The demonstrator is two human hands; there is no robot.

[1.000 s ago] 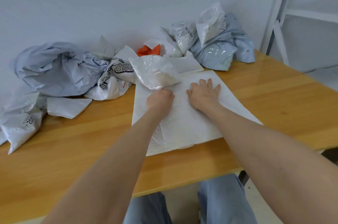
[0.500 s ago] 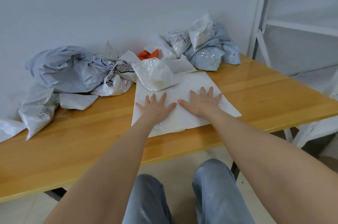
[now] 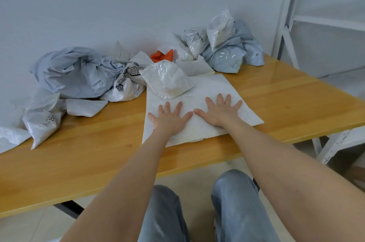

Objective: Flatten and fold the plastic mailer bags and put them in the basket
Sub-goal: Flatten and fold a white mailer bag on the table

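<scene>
The white mailer bag (image 3: 215, 88) lies spread on the desk (image 3: 296, 91) right in front of the person, its near edge close to the desk's front edge. Both hands are on top of it, palms down. The left hand (image 3: 170, 121) and right hand (image 3: 221, 112) sit side by side with fingers straight and fanned out and thumbs nearly meeting. They grip nothing and only press.

Handling-wise, this looks like thin, light, floppy film. It probably slides easily on that glossy desk and traps air, so it likely springs back unless a crease gets pressed hard. The near edge under the left wrist looks a bit rumpled.

Best place to grab for the fold is probably the two near corners, at 5 and 7 o'clock of the bag. Pinch those and carry them up toward 12 while a palm pins the middle.

One snag is a puffy clear bag (image 3: 167, 81) resting on the mailer's 11 o'clock corner, which would likely need nudging off first. More crumpled bags wait at 10 o'clock, including a big grey bag (image 3: 75, 71), and there's another heap (image 3: 227, 54) at 1 o'clock.

The basket isn't in view.
</scene>
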